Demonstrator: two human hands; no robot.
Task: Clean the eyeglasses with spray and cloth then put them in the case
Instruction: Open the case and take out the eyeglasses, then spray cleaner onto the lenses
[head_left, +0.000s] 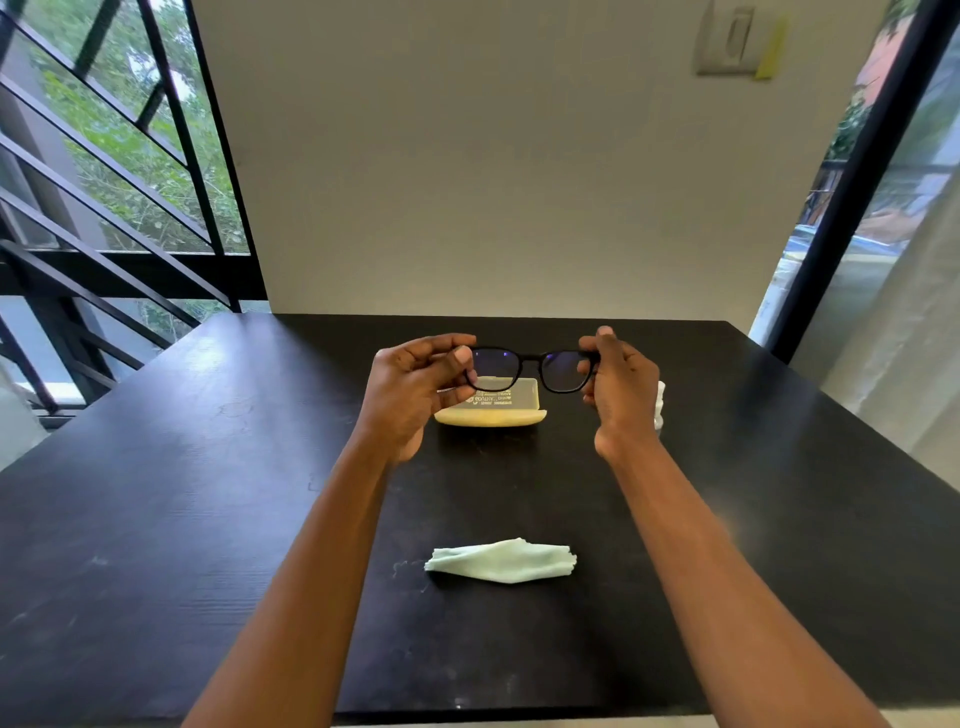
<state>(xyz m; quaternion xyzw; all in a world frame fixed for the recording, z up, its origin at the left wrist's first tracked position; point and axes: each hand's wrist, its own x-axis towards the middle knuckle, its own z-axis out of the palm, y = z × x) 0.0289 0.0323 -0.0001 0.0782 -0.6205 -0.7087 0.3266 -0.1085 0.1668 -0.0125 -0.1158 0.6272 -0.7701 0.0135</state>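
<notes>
Black-framed eyeglasses (530, 366) are held up above the table, lenses facing me. My left hand (415, 389) pinches the frame's left end, and my right hand (621, 395) grips its right end. Under the glasses lies an open pale yellow case (493, 413) with printed text inside its lid. A white spray bottle (661, 405) stands just behind my right hand, mostly hidden by it. A crumpled light green cloth (501, 561) rests on the table nearer to me, between my forearms.
The black table (208, 493) stands against a white wall. A window with black bars is at the left, and a glass door with a black frame at the right. The table's near edge runs along the bottom of the view.
</notes>
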